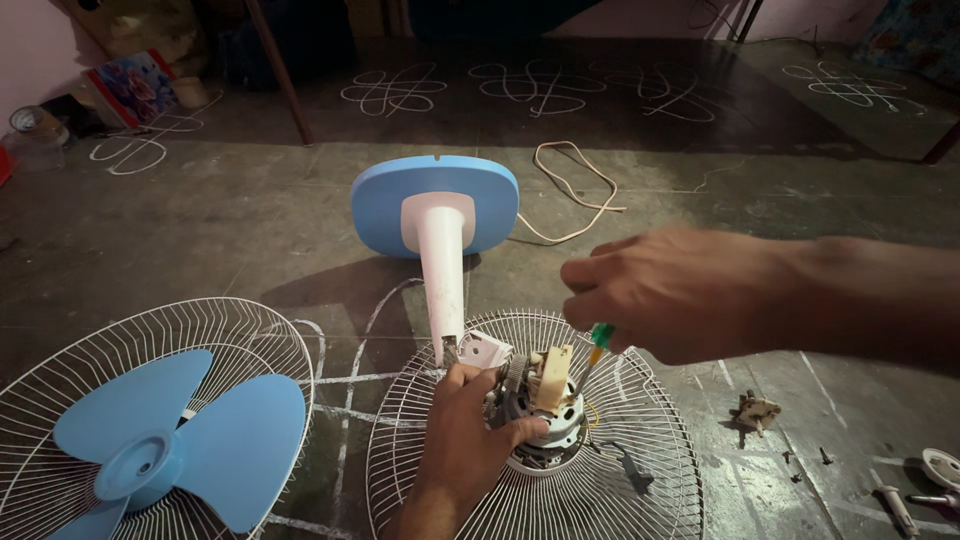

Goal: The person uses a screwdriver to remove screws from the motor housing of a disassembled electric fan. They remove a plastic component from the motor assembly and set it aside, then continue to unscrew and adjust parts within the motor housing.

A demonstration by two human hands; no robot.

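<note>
**Mia:** What is the biggest thing you see?

**Tom:** The grey floor (250, 230). It has white loopy chalk drawings (540, 85) on it. Next is a round white wire guard (60, 400) on the left, with blue fan blades (175, 440) lying in it.

**Mia:** And in the middle?

**Tom:** Another white wire guard (640, 470) lies flat on the floor. The fan stand lies on its side behind it. Its blue base (380, 195) points away, and its white pole (442, 280) comes toward the guard.

**Mia:** Where is the motor?

**Tom:** The fan motor (545, 405) sits on the middle of that guard, with its cover off. You can see metal and a cream-coloured part on top.

**Mia:** What do the hands do?

**Tom:** The left hand (465, 440) is wrapped around the left side of the motor, fingers curled, thumb on the front. The right hand (680, 295) is closed tight on a screwdriver (597, 345) with a green handle. The tip points down at the motor's right side.

**Mia:** Any small stuff?

**Tom:** A pale cord (570, 190) curls on the floor behind. A little plug part (756, 411) and tiny screws (825, 456) lie to the right, well apart from the motor.
</note>
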